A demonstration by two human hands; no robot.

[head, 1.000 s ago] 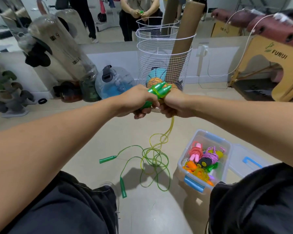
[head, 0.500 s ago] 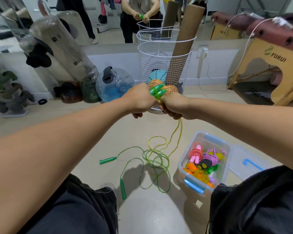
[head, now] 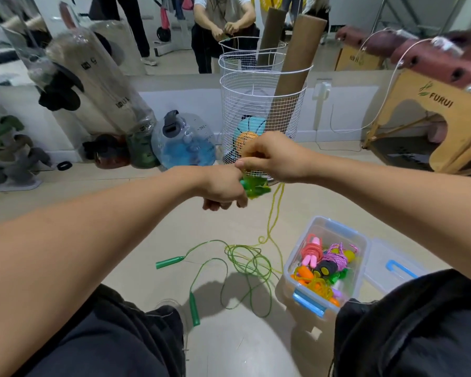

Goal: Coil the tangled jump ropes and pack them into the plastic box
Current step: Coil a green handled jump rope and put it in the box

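Nearest to the person, at 6 o'clock, the dark trousers point(head: 106, 336) frame the pale floor point(head: 174, 219). Just beyond lies a second, dark green plastic jump rope point(head: 245, 265), tangled in loose loops, its two green handles lying apart at 7 o'clock. At 4 o'clock stands the clear plastic box with blue clips point(head: 365, 248), open, already holding several coiled ropes in pink, orange and purple; its lid point(head: 392, 265) lies beside it.

Higher, in the middle, the left hand point(head: 223, 186) is closed around the bright green handles of the yellow-green jump rope point(head: 256, 186). The right hand point(head: 269, 156) pinches the yellow-green cord just above them. Half a second ago both fists were side by side with the handles pointing up; now the right hand has risen over the left and the handles point more sideways. I judge that one more turn of cord is going around the handles. The free cord hangs down at 5 o'clock to the floor pile, so much rope is left to wind before packing.

Farther, at 12 o'clock, stands a white wire basket point(head: 261, 104) with balls and cardboard tubes
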